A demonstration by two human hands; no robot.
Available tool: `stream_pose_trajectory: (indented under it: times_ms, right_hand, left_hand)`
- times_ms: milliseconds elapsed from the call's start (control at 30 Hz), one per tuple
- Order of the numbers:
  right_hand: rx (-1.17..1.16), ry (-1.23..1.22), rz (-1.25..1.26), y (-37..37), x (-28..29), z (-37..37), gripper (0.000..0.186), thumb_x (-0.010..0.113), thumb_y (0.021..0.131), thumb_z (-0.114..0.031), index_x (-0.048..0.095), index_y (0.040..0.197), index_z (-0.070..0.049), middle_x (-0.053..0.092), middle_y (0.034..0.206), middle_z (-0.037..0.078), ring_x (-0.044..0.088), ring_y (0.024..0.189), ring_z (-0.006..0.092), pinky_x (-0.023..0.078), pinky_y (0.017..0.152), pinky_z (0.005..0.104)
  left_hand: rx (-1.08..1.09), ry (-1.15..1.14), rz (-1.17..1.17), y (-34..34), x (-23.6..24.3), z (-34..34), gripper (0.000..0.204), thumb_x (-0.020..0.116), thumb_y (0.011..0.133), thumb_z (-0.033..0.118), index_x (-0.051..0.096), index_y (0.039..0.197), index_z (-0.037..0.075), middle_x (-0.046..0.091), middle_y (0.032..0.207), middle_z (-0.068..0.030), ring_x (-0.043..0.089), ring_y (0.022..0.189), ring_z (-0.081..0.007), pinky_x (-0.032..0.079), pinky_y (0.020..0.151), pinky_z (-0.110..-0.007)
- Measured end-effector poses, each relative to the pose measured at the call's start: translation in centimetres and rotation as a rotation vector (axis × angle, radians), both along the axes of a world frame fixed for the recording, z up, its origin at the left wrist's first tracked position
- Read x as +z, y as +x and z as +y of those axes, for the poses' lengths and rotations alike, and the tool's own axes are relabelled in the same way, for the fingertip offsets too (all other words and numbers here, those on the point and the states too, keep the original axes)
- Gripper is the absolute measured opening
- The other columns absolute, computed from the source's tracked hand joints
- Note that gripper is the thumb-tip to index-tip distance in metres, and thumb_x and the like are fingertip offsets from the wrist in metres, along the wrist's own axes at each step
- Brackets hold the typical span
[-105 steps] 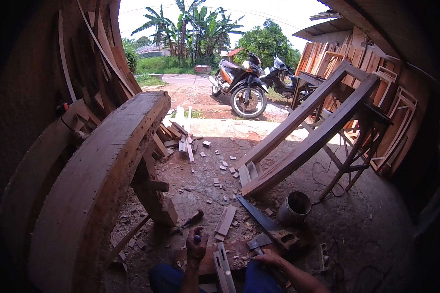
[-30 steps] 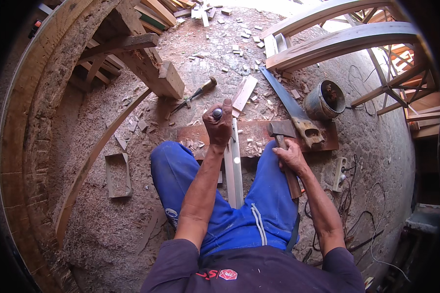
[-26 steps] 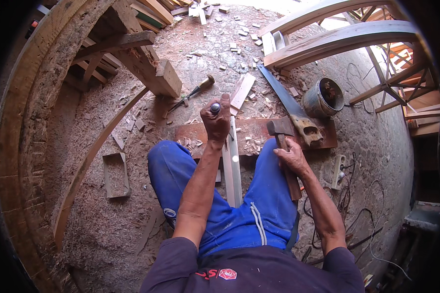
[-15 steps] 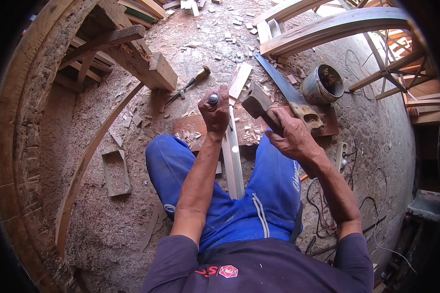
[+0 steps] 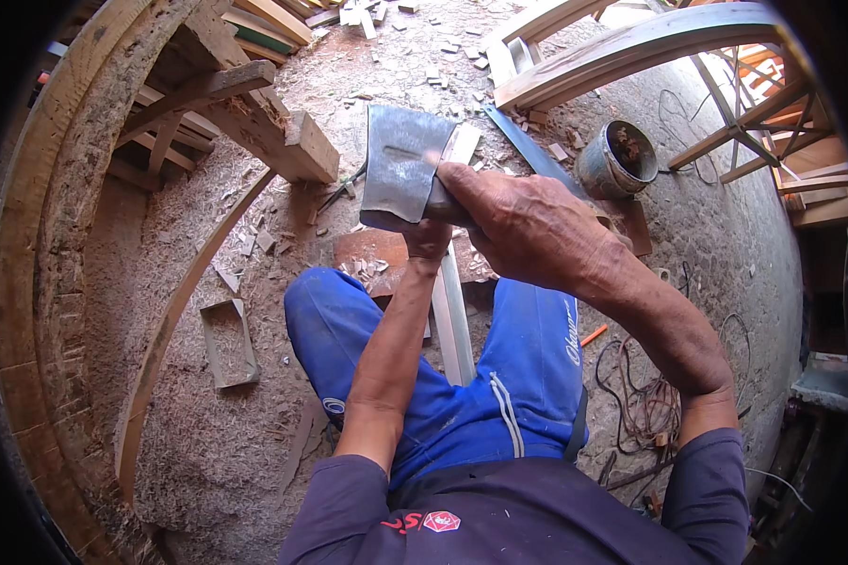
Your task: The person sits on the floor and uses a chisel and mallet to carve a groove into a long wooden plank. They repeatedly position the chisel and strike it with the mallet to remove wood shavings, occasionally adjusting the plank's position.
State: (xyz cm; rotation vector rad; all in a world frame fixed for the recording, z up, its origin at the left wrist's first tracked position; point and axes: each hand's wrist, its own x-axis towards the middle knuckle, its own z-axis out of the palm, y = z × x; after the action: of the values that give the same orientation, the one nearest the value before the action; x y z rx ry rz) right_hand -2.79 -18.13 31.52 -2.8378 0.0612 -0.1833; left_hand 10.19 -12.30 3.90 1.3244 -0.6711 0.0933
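My right hand is wrapped round the short handle of a hatchet. Its broad grey metal head is raised close to the view, over my left hand. Only the wrist side of that left hand shows; its fingers and the chisel upright in them are covered by the hatchet head. Below the hands a pale wooden strip runs between my knees. It lies across a reddish board scattered with chips. Where the chisel's edge meets the wood is hidden.
A handsaw lies beyond my right hand, near a bucket. Curved wooden frames stand at the far right, a heavy timber at the left. An open box sits left of my knee; cords lie at the right.
My right hand has lifted the hatchet up and to the left, so its head now covers the left hand and chisel. The left hand has stayed nearly in place.
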Motion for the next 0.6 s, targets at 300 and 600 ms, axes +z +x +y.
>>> stream_pose_trajectory:
  times_ms: [300,600]
  right_hand:
    - [-0.068,0.008,0.278,-0.3,-1.6,-0.1,0.023,0.058,0.093,-0.006,0.051,0.115,-0.003,0.070,0.092,0.025,0.071,0.084,0.0436,0.056,0.070,0.0533]
    - [-0.184,0.467,-0.104,-4.3,0.1,-1.6,0.053,0.070,0.089,-0.007,0.051,0.138,-0.003,0.070,0.096,0.021,0.074,0.085,0.0343,0.057,0.077,0.0404]
  left_hand:
    - [0.287,0.315,-0.581,0.7,-1.7,1.6,0.021,0.071,0.088,0.021,0.070,0.104,0.007,0.071,0.097,-0.0155,0.071,0.089,-0.0366,0.056,0.075,-0.044]
    - [-0.101,0.014,0.204,4.0,5.7,-0.8,0.037,0.067,0.099,0.013,0.055,0.066,0.004,0.052,0.058,0.0025,0.047,0.057,-0.0042,0.037,0.050,-0.029]
